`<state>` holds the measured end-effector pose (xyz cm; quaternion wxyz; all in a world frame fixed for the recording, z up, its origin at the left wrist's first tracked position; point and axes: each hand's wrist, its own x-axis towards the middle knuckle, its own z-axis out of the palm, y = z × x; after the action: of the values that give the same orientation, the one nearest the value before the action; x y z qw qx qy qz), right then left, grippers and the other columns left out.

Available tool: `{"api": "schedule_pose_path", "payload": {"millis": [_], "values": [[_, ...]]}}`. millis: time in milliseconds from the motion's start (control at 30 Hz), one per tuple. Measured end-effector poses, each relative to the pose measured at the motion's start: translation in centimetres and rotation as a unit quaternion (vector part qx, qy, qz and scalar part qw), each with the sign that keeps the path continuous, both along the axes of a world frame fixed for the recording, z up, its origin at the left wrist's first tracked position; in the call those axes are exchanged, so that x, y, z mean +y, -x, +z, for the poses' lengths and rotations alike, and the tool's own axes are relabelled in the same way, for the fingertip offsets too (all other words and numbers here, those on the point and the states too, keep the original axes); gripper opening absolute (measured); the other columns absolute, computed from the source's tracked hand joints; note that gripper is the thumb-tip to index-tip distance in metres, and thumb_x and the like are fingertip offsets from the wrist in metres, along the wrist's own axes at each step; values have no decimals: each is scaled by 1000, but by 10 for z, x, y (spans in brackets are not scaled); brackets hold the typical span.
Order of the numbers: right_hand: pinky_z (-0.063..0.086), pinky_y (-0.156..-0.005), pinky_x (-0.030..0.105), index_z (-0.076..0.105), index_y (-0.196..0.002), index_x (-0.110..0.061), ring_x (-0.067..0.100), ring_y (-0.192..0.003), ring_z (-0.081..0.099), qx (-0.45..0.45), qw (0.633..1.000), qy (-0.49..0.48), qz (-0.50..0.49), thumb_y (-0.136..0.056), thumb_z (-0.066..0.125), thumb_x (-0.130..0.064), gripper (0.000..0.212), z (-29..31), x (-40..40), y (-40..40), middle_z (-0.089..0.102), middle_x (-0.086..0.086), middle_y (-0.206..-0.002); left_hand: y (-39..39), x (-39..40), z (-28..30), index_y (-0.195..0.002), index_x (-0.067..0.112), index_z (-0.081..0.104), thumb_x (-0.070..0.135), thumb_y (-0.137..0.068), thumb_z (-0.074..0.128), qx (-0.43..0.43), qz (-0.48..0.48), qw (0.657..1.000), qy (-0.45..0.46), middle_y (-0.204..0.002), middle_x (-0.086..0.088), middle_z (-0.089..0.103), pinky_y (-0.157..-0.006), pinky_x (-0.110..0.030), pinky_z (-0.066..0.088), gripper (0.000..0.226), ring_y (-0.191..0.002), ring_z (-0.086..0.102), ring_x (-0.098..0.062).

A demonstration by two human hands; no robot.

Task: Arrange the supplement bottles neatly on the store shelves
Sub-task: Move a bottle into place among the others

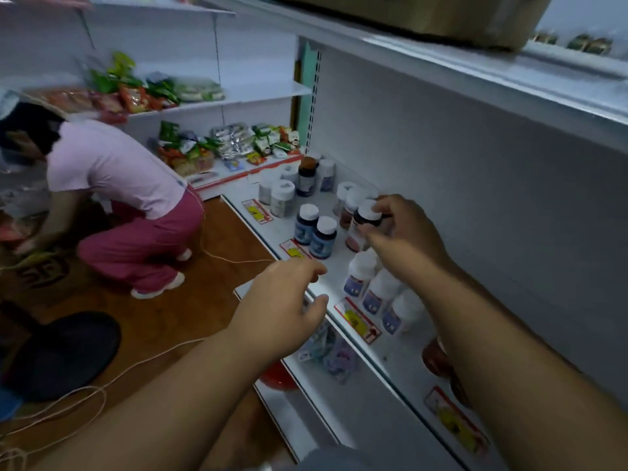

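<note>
Supplement bottles stand in small groups on a white shelf (272, 229). My right hand (404, 229) grips a dark brown bottle with a white cap (365, 215), held among similar brown bottles. Two blue bottles with white caps (316, 234) stand just left of it. Three white bottles with blue labels (377, 290) stand closer to me, partly hidden by my right forearm. My left hand (285, 304) hovers at the shelf's front edge with fingers loosely curled, holding nothing. Grey and dark bottles (295, 188) stand at the far end.
A person in a pink top crouches on the wooden floor at left (129, 198). Snack packets fill the shelves behind (221, 144). A lower shelf holds small packets (329, 351). A dark round stool (64, 351) and loose cord lie on the floor. A cardboard box (441, 15) sits overhead.
</note>
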<state>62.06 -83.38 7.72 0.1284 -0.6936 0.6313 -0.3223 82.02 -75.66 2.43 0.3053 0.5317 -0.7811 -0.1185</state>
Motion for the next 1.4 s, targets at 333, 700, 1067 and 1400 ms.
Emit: {"api": "schedule_pose_path", "payload": {"millis": [333, 700, 1067, 1400], "values": [[35, -64, 22, 43, -63, -21, 24, -87, 58, 158, 978, -91, -97, -75, 72, -9, 33, -41, -122, -17, 55, 11, -94, -50, -152, 4, -121, 15, 59, 29, -87, 63, -27, -177, 983, 30, -110, -6, 62, -80, -32, 42, 36, -98, 55, -26], [38, -69, 30, 45, -90, -17, 26, -88, 52, 62, 958, -119, -252, -80, 69, -18, 26, -43, -137, -23, 48, 10, -102, -45, -224, -9, -120, 28, 57, 29, -87, 65, -6, -351, 936, -30, -117, 8, 57, -88, -27, 40, 34, -109, 49, -15], [52, -60, 19, 63, -84, -32, 6, -78, 65, -241, 899, 122, -346, -63, 70, -50, 29, 30, -12, -42, 67, -10, -87, 10, -207, 29, -135, 33, 43, 71, -68, 61, 124, -421, 881, -176, -126, 17, 55, -97, -34, 46, 80, -113, 54, -3], [57, -77, 36, 58, -116, -34, 14, -91, 68, -285, 854, 123, -418, -83, 69, -38, 35, 18, 198, -20, 68, 3, -103, 105, -29, 15, -98, 47, 50, 68, -57, 66, 132, -536, 791, -262, -92, 32, 63, -58, -15, 44, 49, -76, 62, 8]]}}
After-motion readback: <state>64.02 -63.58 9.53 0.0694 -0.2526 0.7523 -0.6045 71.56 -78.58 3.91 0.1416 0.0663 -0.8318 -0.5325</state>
